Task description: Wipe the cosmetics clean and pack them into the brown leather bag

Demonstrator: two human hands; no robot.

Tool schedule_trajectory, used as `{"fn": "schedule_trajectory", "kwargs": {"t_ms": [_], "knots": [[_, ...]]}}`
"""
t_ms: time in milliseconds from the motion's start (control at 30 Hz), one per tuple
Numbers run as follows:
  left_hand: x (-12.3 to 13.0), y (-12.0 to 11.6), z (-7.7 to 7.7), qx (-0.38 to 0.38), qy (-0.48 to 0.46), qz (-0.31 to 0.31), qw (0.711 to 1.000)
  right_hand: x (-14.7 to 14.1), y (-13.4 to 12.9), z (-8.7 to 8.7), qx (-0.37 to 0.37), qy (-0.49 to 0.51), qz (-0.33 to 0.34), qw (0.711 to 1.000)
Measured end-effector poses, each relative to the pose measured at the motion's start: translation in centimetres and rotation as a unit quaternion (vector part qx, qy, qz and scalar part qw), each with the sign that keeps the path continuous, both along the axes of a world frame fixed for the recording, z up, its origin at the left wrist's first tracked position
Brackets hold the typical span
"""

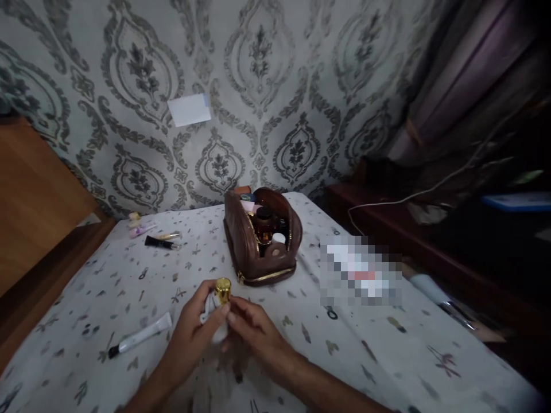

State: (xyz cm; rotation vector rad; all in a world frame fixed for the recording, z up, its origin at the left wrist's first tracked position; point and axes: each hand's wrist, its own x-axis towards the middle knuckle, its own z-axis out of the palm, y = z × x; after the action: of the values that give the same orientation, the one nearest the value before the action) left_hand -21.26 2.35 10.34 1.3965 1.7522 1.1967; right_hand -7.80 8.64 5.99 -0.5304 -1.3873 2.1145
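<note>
A small white bottle with a shiny gold cap [222,289] is between my hands, upright, its body mostly covered by my fingers. My left hand [193,321] is closed around its left side, thumb across the front. From the right, my right hand [253,324] grips it just below the cap, thumb and fingers pressed in. Beyond them stands a brown makeup bag [269,269], unzipped, holding a dark bottle with a black cap [263,215], a white-capped container [279,238] and other items. A white tube with a black cap [140,335] lies left of my left hand.
At the back left of the patterned tablecloth [301,355] lie a black tube [161,243] and several small cosmetics. A blurred-out item [361,272] rests at the right. Wooden furniture [38,201] borders the left; a cable [400,202] hangs on the right.
</note>
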Motion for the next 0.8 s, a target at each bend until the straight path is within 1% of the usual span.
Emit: {"fn": "schedule_trajectory", "kwargs": {"t_ms": [67,100,167,200,233,267,333,400,467,533,633,700,733,800], "knots": [[0.7,0.2,-0.7,0.003,0.025,0.011,1.000,0.3,0.2,-0.6,0.004,0.005,-0.019,1.000],[0.8,0.2,-1.1,0.008,0.039,0.028,0.999,0.5,0.3,-0.9,0.006,0.004,-0.024,1.000],[0.7,0.2,-1.8,0.039,0.077,0.066,0.994,0.8,0.5,-1.4,0.010,-0.006,-0.019,1.000],[0.5,0.2,-2.1,0.061,0.102,0.076,0.990,1.1,0.7,-1.5,0.022,-0.014,-0.022,0.999],[0.3,0.3,-2.4,0.084,0.131,0.073,0.985,1.3,0.8,-1.5,0.050,-0.026,-0.032,0.998],[0.1,0.3,-2.7,0.104,0.161,0.062,0.979,1.6,0.9,-1.3,0.094,-0.040,-0.052,0.993],[-0.3,0.6,-3.0,0.116,0.206,0.035,0.971,2.2,1.0,-0.6,0.199,-0.066,-0.104,0.972],[-0.7,0.9,-3.2,0.097,0.215,0.042,0.971,2.9,1.2,0.3,0.274,-0.089,-0.134,0.948],[-1.0,1.1,-3.4,0.066,0.190,0.059,0.978,3.5,1.5,1.0,0.298,-0.093,-0.141,0.940],[-1.0,1.1,-3.5,0.049,0.143,0.066,0.986,3.7,1.7,1.4,0.297,-0.086,-0.148,0.939],[-0.6,0.6,-3.7,0.026,0.071,0.028,0.997,3.7,2.1,1.4,0.269,-0.064,-0.161,0.947],[0.1,0.3,-3.6,0.002,0.028,0.008,1.000,3.6,2.4,1.0,0.229,-0.046,-0.154,0.960],[0.5,0.1,-3.5,-0.008,0.008,0.009,1.000,3.5,2.5,0.8,0.204,-0.035,-0.145,0.968],[1.3,0.1,-3.2,-0.017,-0.025,0.035,0.999,3.4,2.8,0.4,0.152,-0.016,-0.119,0.981]]}}
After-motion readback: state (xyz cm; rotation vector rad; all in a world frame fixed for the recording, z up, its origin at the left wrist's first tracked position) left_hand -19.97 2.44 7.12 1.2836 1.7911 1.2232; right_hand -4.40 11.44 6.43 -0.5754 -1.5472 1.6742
